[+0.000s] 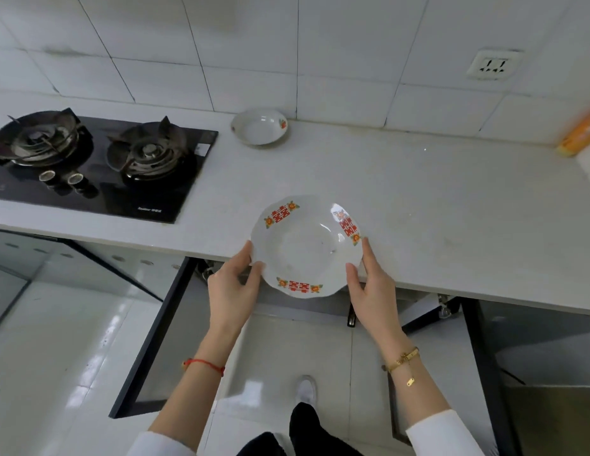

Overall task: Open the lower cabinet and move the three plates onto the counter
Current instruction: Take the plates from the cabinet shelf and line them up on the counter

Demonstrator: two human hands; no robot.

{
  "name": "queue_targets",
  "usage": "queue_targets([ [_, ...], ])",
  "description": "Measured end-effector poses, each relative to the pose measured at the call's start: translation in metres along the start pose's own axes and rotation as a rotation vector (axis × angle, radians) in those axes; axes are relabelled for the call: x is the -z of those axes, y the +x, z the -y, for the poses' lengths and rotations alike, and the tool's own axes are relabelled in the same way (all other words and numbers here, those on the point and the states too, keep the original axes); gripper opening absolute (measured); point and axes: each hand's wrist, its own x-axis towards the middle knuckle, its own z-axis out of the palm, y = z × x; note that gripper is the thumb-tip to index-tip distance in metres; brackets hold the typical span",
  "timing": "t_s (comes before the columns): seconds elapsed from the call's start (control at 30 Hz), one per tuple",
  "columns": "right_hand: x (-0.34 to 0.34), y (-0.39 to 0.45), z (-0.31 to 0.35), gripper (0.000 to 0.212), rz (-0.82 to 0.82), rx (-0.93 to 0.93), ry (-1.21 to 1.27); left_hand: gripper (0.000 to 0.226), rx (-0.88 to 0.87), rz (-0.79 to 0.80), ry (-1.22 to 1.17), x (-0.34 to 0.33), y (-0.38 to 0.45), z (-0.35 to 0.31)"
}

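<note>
- Head view: a white scalloped ceramic plate with red motifs (pixel 307 246) is gripped at opposite rims by the left hand (pixel 232 291) and right hand (pixel 374 291), over the pale tabletop (pixel 451 232) edge.
- A slip off that edge is risked if released early.

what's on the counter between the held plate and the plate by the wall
Nothing: in the head view the counter is bare between the held plate and the plate by the wall. The stove lies off to the left.
</note>
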Motion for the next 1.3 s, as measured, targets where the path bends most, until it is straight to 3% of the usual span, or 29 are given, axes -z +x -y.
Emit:
queue_targets([
  [0.5, 0.021, 0.16, -0.033, 0.06, 0.027, -0.001, -0.096, 0.04, -0.011, 0.093, 0.049, -0.089, 0.147, -0.035],
  [0.77, -0.004, 0.266, -0.048, 0.061, -0.047, -0.025, -0.171, 0.042, 0.015, 0.134, 0.058, -0.127, 0.255, -0.035],
  [1.3, -0.068, 0.438, -0.078, 0.062, 0.021, -0.09, -0.173, 0.043, 0.084, 0.137, 0.001, -0.188, 0.426, -0.013],
])
